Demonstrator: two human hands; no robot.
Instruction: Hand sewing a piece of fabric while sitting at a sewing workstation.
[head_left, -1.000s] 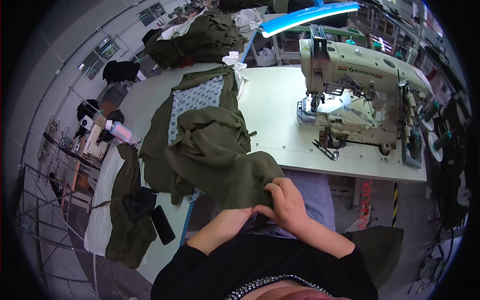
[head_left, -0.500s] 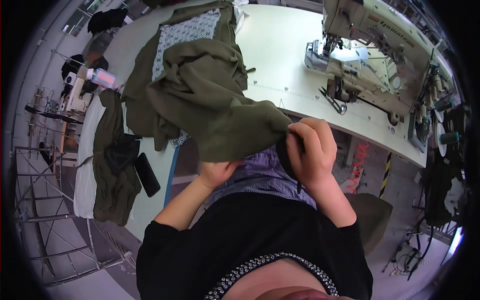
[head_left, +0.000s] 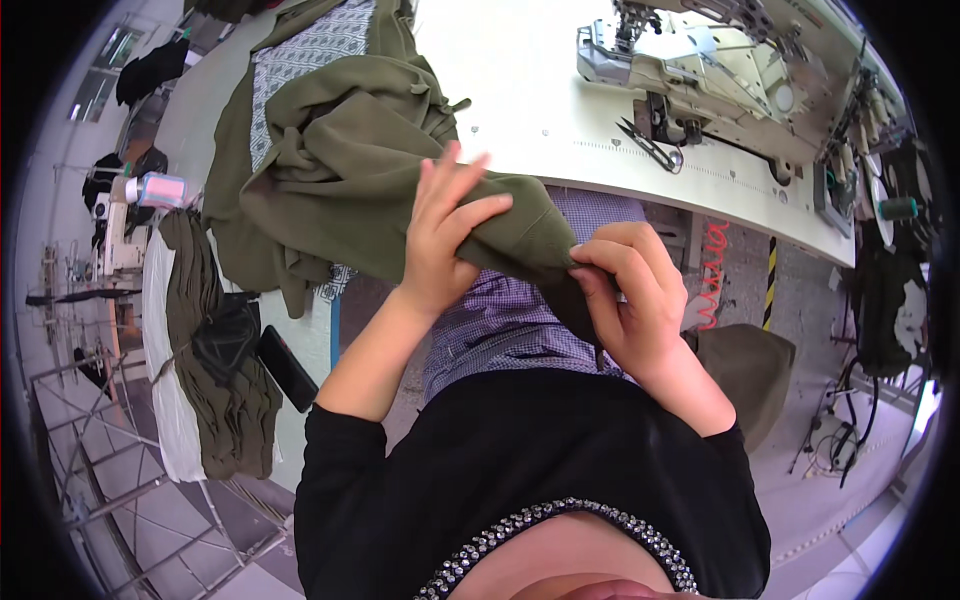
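An olive-green garment (head_left: 340, 190) lies bunched over the table's near edge, with a patterned grey-white lining showing at its far side. One end of it stretches toward me above my lap. My right hand (head_left: 635, 290) pinches that end's corner between thumb and fingers. Over the cloth, my left hand (head_left: 445, 225) has its fingers spread and slightly blurred; it lies against or just above the fabric without gripping it. A dark strip of the cloth hangs below my right hand.
A sewing machine (head_left: 700, 80) stands on the white table (head_left: 520, 120) at the far right, with thread snips (head_left: 650, 145) in front of it. At left lie a black phone (head_left: 287, 368) and a stack of olive pieces (head_left: 215, 400). A red coiled hose (head_left: 712, 270) hangs below the table.
My left hand has come out from beneath the cloth to its upper side, and its fingers have spread. My right hand still pinches the corner. The whole view has shifted slightly.
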